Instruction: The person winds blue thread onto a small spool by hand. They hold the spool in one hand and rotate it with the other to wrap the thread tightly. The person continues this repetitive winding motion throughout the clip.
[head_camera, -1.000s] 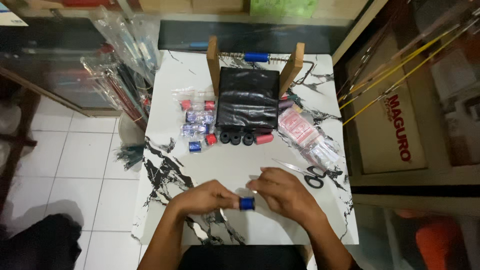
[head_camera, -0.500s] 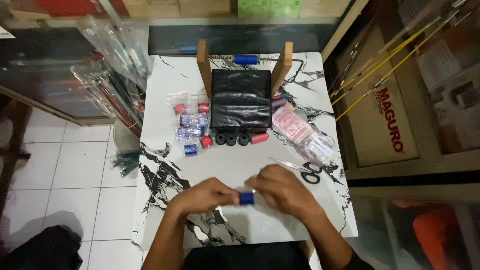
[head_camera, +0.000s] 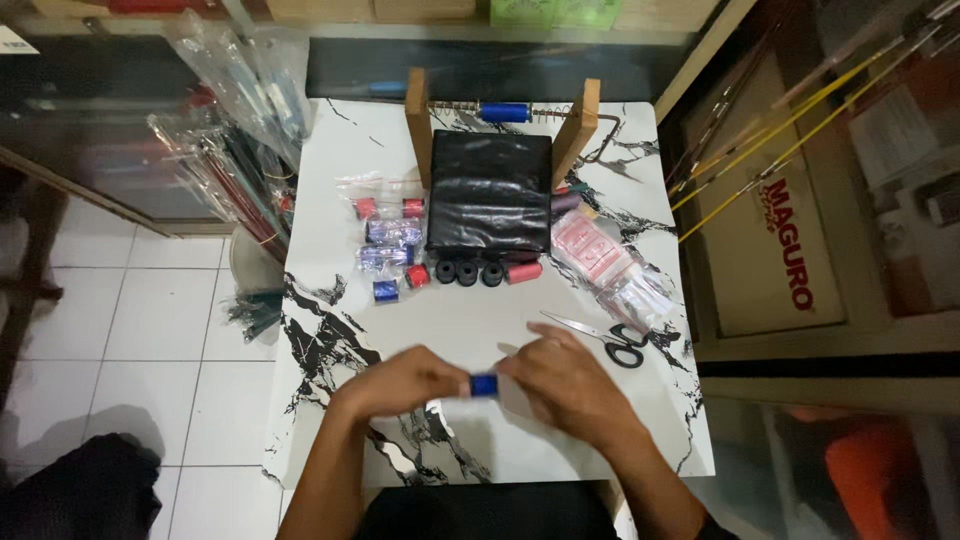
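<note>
A small blue thread spool (head_camera: 485, 384) is held between my two hands above the near part of the white marble-patterned table (head_camera: 330, 200). My left hand (head_camera: 405, 380) pinches its left end. Fingers of my right hand (head_camera: 560, 385) close on its right end. A small clear plastic piece seems to lie under my right fingers, but it is blurred. Beyond my hands a row of red, blue and black spools (head_camera: 465, 272) lies before a black plastic bundle (head_camera: 490, 192).
A wooden frame (head_camera: 420, 125) at the table's far edge carries a rod with a blue spool (head_camera: 504, 111). Scissors (head_camera: 610, 340) lie right of my hands. Clear bags with red packets (head_camera: 600, 260) sit at right. Bagged rods (head_camera: 230, 130) lean at left, over tiled floor.
My hands and the blue spool have stayed together and shifted slightly up the table. The camera view has wobbled a little.
</note>
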